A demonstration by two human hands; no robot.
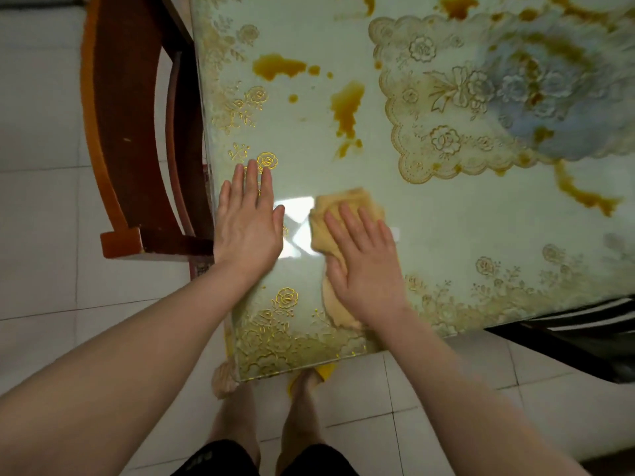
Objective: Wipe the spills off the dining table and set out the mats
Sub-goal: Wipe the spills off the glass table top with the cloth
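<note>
I am pressing one yellow cloth [338, 231] flat onto the counter [309, 139] with my right hand [364, 266], its grip spread wide on top of the cloth, pinching nothing. My left hand [249, 225] is lying palm down just beside it near the counter's edge, fingers loosely spread and empty. One lace-edged mat [481, 97] is lying at the far right, stained brown. I am counting two large brown spills [347, 108] between mat and edge, with smaller drops around them. One wooden chair [134, 132] is standing at the left.
</note>
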